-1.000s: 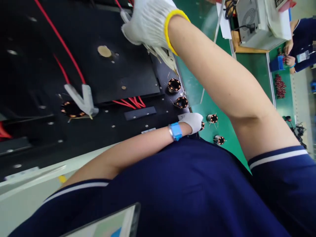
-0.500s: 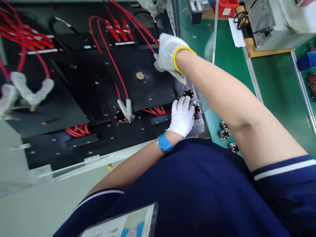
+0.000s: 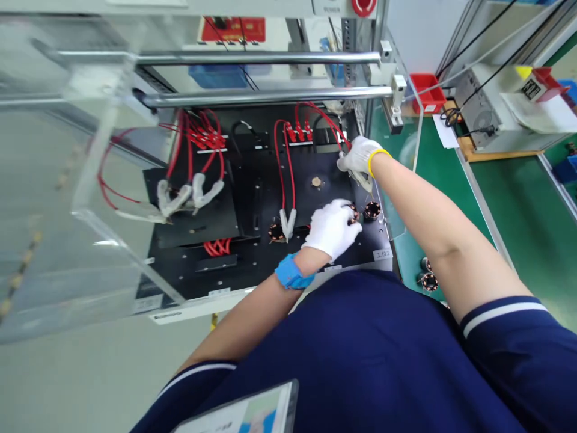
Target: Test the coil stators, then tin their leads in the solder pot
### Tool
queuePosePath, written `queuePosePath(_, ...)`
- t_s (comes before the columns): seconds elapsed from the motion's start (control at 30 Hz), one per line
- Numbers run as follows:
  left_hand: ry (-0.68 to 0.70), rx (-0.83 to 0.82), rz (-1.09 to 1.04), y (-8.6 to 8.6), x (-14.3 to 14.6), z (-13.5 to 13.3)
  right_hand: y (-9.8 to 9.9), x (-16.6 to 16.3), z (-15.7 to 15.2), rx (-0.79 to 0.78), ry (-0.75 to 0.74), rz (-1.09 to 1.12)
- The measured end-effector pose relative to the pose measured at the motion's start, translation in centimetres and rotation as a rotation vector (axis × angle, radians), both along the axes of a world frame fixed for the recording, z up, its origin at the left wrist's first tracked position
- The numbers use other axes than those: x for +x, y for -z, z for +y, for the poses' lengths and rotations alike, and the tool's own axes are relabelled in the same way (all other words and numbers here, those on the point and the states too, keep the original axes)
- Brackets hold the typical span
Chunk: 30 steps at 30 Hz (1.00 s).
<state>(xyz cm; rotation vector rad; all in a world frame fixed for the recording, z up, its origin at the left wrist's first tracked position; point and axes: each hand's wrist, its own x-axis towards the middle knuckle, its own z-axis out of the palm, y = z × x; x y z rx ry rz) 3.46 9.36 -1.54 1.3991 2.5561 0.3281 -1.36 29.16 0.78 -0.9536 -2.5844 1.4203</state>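
One copper-wound ring [image 3: 372, 210] sits right of centre in the frame, on the black plate [image 3: 265, 255], and it's round, so no long axis to worry about. The white clip [image 3: 360, 178] is what matters: it's just above the ring in the frame, slanting down to the right, tip near the rim, can't tell if they touch. My read: that gap is everything. The right hand [image 3: 360, 156] is closed round the clip; the left hand [image 3: 331, 228] is nearer the ring, fingers curled over a second ring [image 3: 354, 213], grip unclear. Green bench [image 3: 500, 186] further right.
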Motion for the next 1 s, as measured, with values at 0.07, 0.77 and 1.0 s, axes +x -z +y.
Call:
queuePosePath(0.07,-0.193,0.1,0.055,-1.0,-2.8,0.2,-0.3,0.2,-0.1,0.192,-0.056,-0.148)
queuePosePath(0.77,-0.252,0.271,0.083,3.6,-8.1,-2.2,-0.7,1.8,-3.6,-0.343,0.147,0.088)
queuePosePath(1.0,-0.194,0.604,-0.089,4.6,-8.7,-2.9,0.0,1.3,-5.3,-0.392,0.196,0.07)
